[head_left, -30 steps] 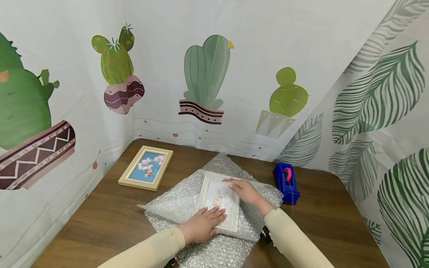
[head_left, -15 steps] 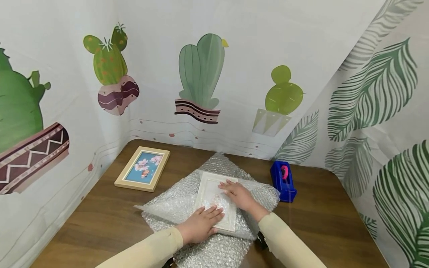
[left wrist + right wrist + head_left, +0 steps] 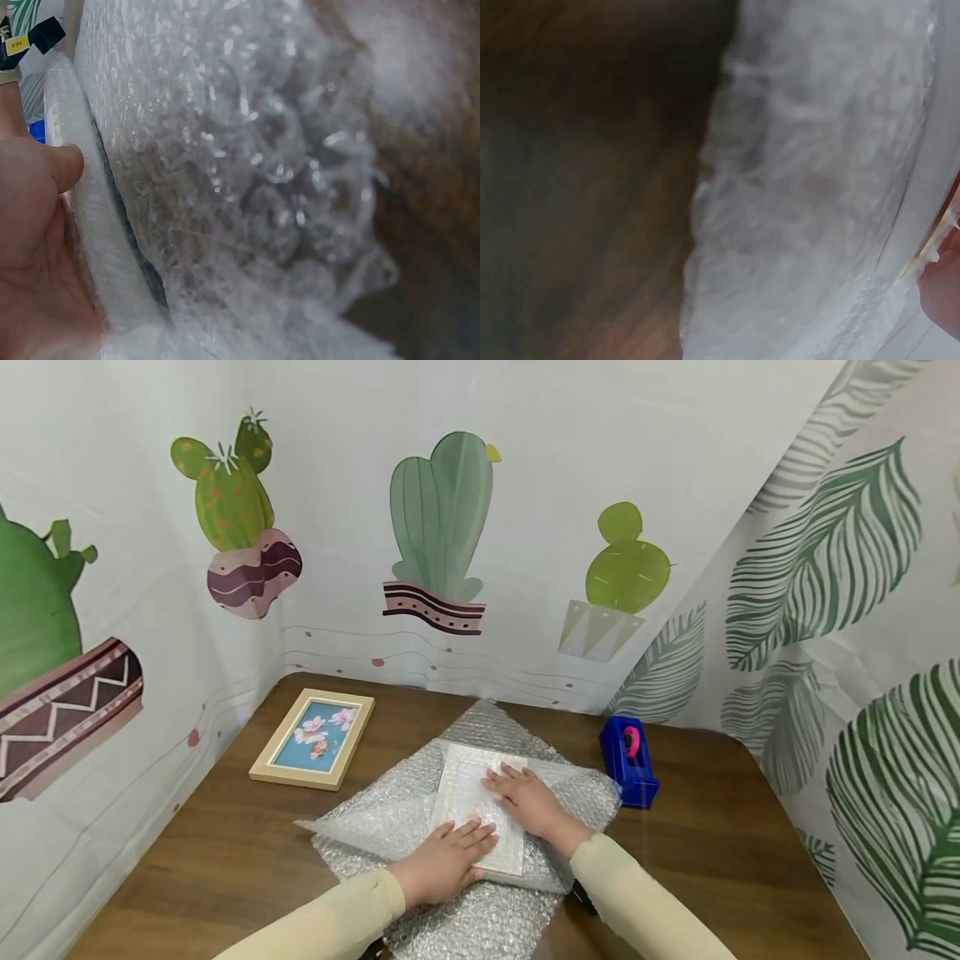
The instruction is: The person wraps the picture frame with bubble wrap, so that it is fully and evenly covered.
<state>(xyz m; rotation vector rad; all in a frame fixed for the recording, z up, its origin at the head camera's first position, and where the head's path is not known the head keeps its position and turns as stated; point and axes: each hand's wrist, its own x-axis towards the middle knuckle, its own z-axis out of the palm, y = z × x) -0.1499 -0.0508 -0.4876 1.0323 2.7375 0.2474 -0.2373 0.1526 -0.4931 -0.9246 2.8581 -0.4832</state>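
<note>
In the head view, a white picture frame (image 3: 512, 852) lies on a sheet of bubble wrap (image 3: 480, 922), with flaps of the wrap folded over parts of it. My left hand (image 3: 447, 860) rests on the lower left of the frame, fingers extended and slightly spread. Higher up, toward the right side, my right hand (image 3: 531, 800) lies with its fingers spread over the wrapped frame. The left wrist view has my left hand (image 3: 34, 195) with its thumb along the wrapped side of the frame (image 3: 97, 217). Only part of my right hand (image 3: 941, 289) shows in the right wrist view.
A light wooden picture frame (image 3: 311, 739) with a flower picture lies at the back left of the brown table (image 3: 202, 852). On the right stands a blue tape dispenser (image 3: 628, 764) with a pink core, close to the wrap's corner. A printed curtain hangs behind.
My right hand has slid slightly down over the frame, and its fingers have spread. The left hand stays on the lower left. The head view has shifted a little to the right.
</note>
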